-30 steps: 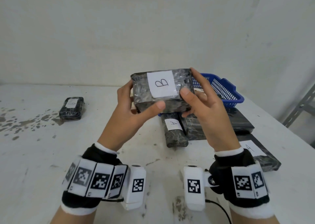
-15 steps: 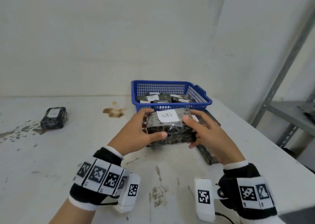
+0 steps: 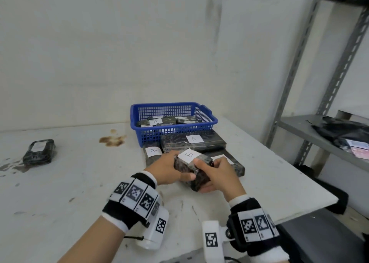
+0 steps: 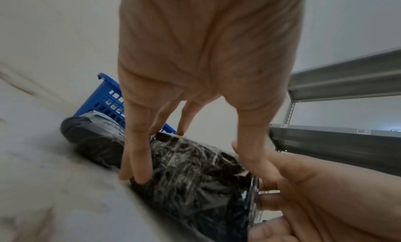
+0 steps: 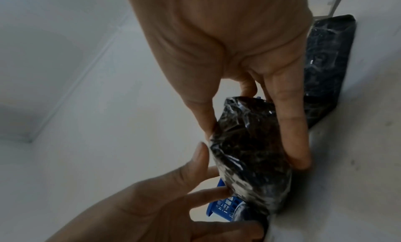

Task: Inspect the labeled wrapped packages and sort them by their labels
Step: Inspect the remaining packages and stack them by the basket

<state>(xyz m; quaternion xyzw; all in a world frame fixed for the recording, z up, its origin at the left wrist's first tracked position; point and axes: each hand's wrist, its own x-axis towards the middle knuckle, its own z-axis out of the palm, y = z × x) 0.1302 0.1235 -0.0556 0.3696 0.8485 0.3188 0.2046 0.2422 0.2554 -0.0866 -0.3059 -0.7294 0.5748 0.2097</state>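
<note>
Both hands are on the B package (image 3: 192, 167) now, and I'm holding it low, just over the table (image 3: 79, 182) toward its right edge. My left hand (image 3: 169, 169) wraps the left end, thumb across the near face, fingers curled over the far side. My right hand (image 3: 218, 175) cups the right end from below, forefinger pressed on top beside the white label (image 3: 188, 155). The label faces up, and that's how I want it, readable all the way down. The wrap looks slick, so I judge a firm squeeze at both ends beats a fingertip pinch. Whether its underside already touches the table, I can't tell.

Just behind my knuckles lie three A packages: a narrow one (image 3: 152, 152), a broad one (image 3: 193, 141) against the blue basket (image 3: 173, 110), a flat one (image 3: 233, 161) under my right hand. More wrapped packages fill the basket. A lone package (image 3: 39, 151) sits near the left edge, label unreadable. I reckon B must stay apart from the A pile.
</note>
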